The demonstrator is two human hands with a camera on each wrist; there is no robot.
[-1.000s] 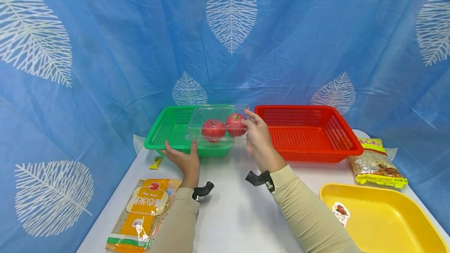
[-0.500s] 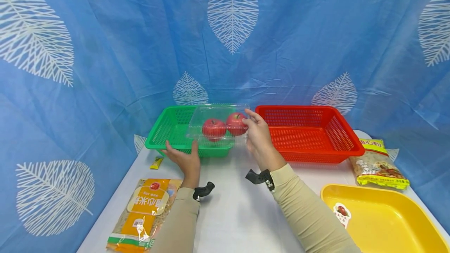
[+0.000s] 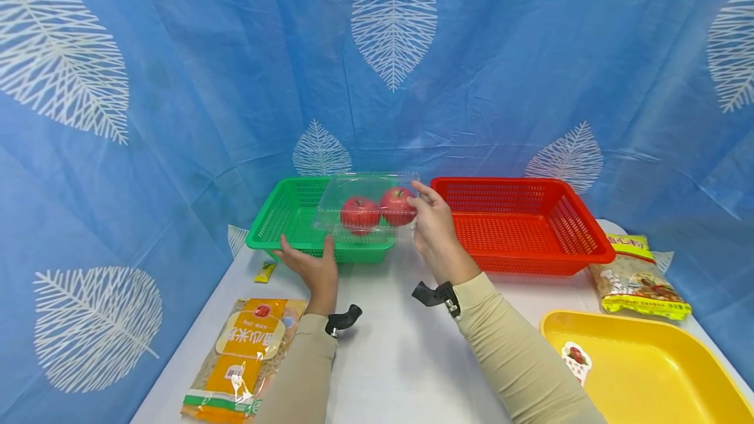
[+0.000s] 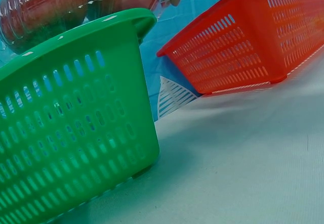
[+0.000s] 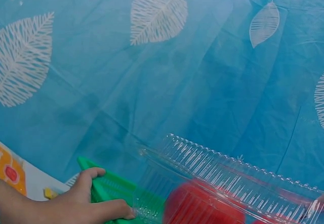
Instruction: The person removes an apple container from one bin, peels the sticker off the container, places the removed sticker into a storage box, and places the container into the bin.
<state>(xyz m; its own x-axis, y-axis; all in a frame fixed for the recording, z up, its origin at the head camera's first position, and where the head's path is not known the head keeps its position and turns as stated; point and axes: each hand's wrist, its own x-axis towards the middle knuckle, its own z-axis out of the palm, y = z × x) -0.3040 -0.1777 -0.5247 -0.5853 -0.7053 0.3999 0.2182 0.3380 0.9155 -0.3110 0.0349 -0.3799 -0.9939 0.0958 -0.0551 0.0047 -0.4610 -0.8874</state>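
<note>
My right hand (image 3: 436, 231) pinches the right end of a clear plastic clamshell box (image 3: 330, 205). Two red apples, a left one (image 3: 359, 213) and a right one (image 3: 398, 206), show through its walls. The box hangs over the right part of a green basket (image 3: 283, 228). At that basket's near rim is my left hand (image 3: 315, 273), fingers spread and thumb pointing up below the box. Whether its fingertips bear on the rim is hard to tell. From the right wrist, the left hand (image 5: 76, 204) appears beside the green basket (image 5: 109, 186) and the box (image 5: 217, 171).
A red basket (image 3: 530, 264) stands right of the green one. Noodle packets lie at the left (image 3: 241, 358) and far right (image 3: 639, 277). A yellow tray (image 3: 648, 371) sits at front right. A small yellow sachet (image 3: 265, 273) lies near the green basket. Blue curtain (image 3: 471, 51) hangs behind.
The box with the apples has risen very slightly in my right hand. My left hand keeps its place at the green basket. The head view has shifted a little.
</note>
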